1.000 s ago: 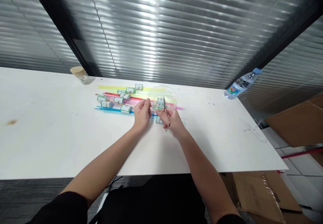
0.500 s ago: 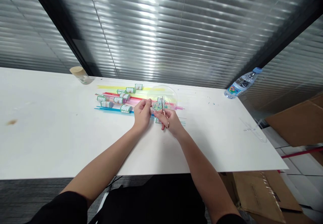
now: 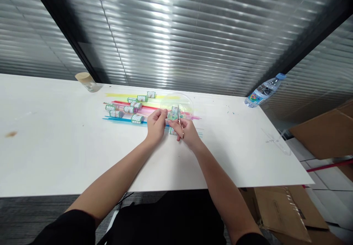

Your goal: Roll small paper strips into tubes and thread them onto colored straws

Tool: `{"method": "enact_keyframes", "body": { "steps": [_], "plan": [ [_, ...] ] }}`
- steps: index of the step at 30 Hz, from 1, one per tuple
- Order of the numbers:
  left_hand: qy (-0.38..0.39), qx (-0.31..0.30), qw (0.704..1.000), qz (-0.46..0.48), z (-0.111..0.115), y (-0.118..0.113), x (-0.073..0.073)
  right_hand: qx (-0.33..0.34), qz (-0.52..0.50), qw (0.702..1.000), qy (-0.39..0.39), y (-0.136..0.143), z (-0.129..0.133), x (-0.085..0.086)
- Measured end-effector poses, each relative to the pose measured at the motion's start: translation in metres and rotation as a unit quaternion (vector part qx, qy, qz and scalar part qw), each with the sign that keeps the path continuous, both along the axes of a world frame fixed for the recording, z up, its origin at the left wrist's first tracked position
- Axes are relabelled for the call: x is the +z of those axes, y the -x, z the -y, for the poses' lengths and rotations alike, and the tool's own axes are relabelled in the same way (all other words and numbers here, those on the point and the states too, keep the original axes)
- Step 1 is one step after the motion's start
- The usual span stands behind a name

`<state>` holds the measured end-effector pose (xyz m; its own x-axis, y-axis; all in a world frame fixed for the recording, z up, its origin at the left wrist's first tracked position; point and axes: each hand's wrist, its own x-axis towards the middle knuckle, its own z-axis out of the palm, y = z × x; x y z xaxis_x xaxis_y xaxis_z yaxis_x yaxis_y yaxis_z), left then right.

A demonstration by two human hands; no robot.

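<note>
My right hand (image 3: pixel 189 132) grips a pair of scissors (image 3: pixel 179 121), its blades pointing away from me. Close on the left, my left hand (image 3: pixel 157 124) is closed in a pinch; what lies between its fingertips is too small to make out. Just beyond both hands sits a clear round bowl (image 3: pixel 190 99) with small green and blue bits (image 3: pixel 172 115) in it. Thin colored strips, among them yellow strips (image 3: pixel 116 95), red strips (image 3: pixel 121 103) and blue strips (image 3: pixel 117 119), lie in rows behind and left of the hands. Several printed paper bands (image 3: pixel 137 119) wrap the strips.
A jar with a tan lid (image 3: pixel 86 78) stands at the back left of the white table (image 3: pixel 68 145). At the back right is a water bottle (image 3: pixel 261 92). A clear plastic piece (image 3: pixel 273 141) lies near the right edge. Cardboard boxes (image 3: pixel 281 208) are beside and below the table.
Both hands have stayed almost in place over the near side of the bowl. The scissors have tilted very slightly; the strips and the bowl look the same.
</note>
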<state>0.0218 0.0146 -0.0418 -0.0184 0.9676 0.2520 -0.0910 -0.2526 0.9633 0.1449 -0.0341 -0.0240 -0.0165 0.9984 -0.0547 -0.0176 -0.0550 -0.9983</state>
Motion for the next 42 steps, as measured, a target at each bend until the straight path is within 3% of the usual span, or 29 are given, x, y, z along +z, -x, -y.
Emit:
{"method": "enact_keyframes", "body": {
  "steps": [7,15,23,42],
  "plan": [
    [0.002,-0.002,1.000,0.002,-0.0011,0.0002,-0.0006,-0.005,0.040,0.999,0.008,0.0004,0.0008,0.0021],
    [0.016,0.008,1.000,0.013,-0.0032,0.0005,-0.0034,-0.023,0.018,0.999,0.017,0.0002,0.0002,0.0030],
    [0.017,0.004,1.000,0.019,-0.0023,0.0002,-0.0025,0.032,0.004,0.999,0.016,-0.0001,0.0011,0.0013],
    [-0.009,-0.001,1.000,-0.014,0.0004,0.0001,-0.0011,0.015,0.009,1.000,-0.003,0.0006,0.0004,0.0009]
  ]
}}
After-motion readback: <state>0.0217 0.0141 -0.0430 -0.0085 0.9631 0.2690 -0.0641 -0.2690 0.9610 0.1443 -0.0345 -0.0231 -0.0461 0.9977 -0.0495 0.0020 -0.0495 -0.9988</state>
